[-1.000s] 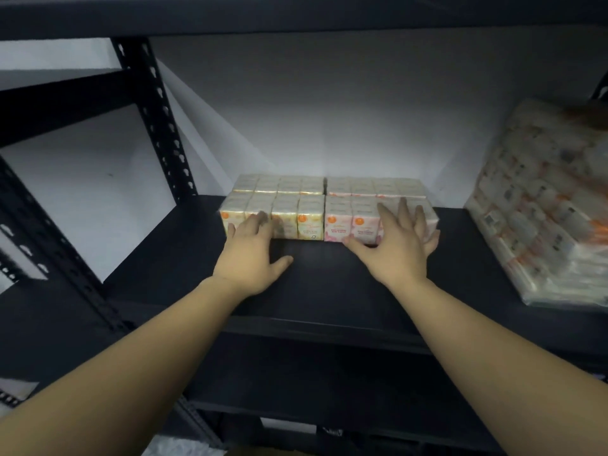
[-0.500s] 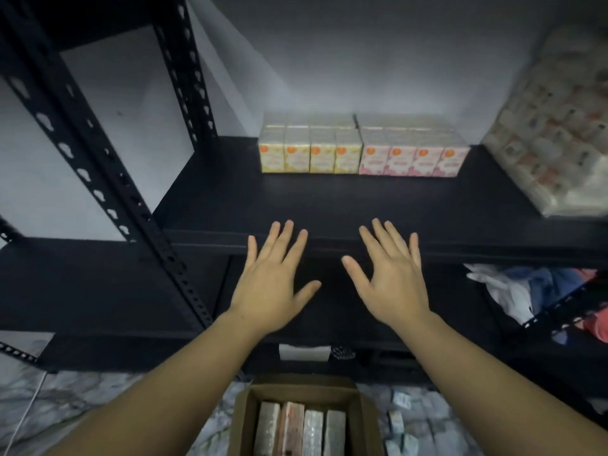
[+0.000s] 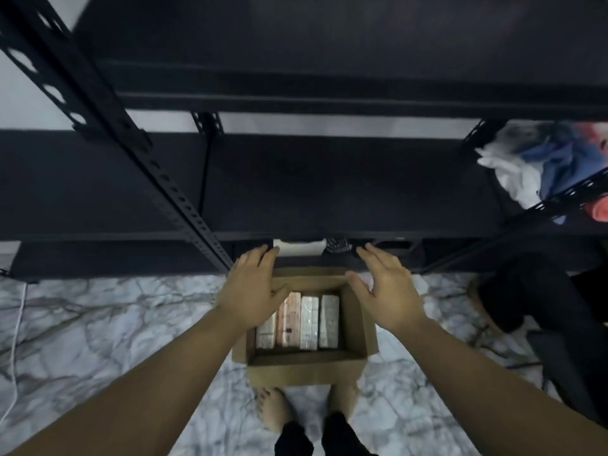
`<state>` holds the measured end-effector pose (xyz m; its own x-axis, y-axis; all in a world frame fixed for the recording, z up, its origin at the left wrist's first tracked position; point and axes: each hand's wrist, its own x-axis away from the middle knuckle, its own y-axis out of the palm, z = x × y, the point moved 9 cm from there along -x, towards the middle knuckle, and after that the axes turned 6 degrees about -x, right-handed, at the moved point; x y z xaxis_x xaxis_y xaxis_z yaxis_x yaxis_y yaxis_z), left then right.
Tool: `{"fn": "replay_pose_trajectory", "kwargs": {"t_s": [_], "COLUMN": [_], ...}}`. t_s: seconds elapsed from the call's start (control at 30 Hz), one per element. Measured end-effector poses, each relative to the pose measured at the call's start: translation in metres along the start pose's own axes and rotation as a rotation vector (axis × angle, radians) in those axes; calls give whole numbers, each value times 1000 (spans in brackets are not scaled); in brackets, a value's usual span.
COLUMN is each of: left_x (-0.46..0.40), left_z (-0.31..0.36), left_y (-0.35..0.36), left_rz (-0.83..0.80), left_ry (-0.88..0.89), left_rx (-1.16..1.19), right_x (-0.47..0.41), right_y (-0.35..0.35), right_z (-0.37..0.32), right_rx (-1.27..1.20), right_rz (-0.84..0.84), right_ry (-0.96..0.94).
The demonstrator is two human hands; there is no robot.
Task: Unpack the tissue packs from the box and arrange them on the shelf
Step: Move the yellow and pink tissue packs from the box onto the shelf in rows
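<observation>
Head view: below and between our hands, four tissue packs [image 3: 297, 320] stand side by side in an open cardboard box [image 3: 306, 368] on the marble-patterned floor [image 3: 98, 324]. Our left hand [image 3: 251, 286] hovers over the box's left side, fingers spread and holding nothing, covering part of the leftmost pack. Our right hand [image 3: 386, 291] hangs over the box's right edge, likewise spread and empty. Just beyond our fingertips runs the black shelf [image 3: 345, 185], its boards bare in front of us. Farther out past the right hand, crumpled white, blue and red cloth [image 3: 543, 166] lies on the shelf. Nearer than our wrists, our bare feet [image 3: 273, 413] stand just behind the box. Left of the left arm, a white cable [image 3: 14, 340] trails over the floor.
</observation>
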<state>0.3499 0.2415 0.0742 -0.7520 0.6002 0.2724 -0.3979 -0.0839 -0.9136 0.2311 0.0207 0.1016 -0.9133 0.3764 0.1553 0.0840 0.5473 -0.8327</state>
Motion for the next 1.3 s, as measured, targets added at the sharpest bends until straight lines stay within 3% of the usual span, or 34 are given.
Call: {"fn": "replay_pose_trajectory", "kwargs": {"t_s": [0.27,0.57,0.77,0.87,0.97,1.07,1.2,1.3], "left_x": [6,-21,-58,-77,-92,-100,-108,-108], "left_z": [-80,-129,-180,-191,-194,-201,-203,-215], "left_y": [229,412,487,528,551,558,584,586], "left_rz": [-259,-311,-203,-269,-231,-133,-217,-151], "left_ry": [-244,-470,-695,-751,-841,-966,-942,-979], "left_rx": [180,286,478,477,515,473,562,575], "right_x": [2,-4,-38,-59,-76,-88,-101,-102], "right_y": [202,401,515,559,592,613,621,614], "right_z": [123,223,245,251,262,271,277,278], "right_rx": [-12,-153,-328,-456,-512,-485,-397,-370], "right_rz": [-256,-439,-483,-460,-410,-330,-310,-271], "right_ry": [186,323,452,524,610,671,648,650]}}
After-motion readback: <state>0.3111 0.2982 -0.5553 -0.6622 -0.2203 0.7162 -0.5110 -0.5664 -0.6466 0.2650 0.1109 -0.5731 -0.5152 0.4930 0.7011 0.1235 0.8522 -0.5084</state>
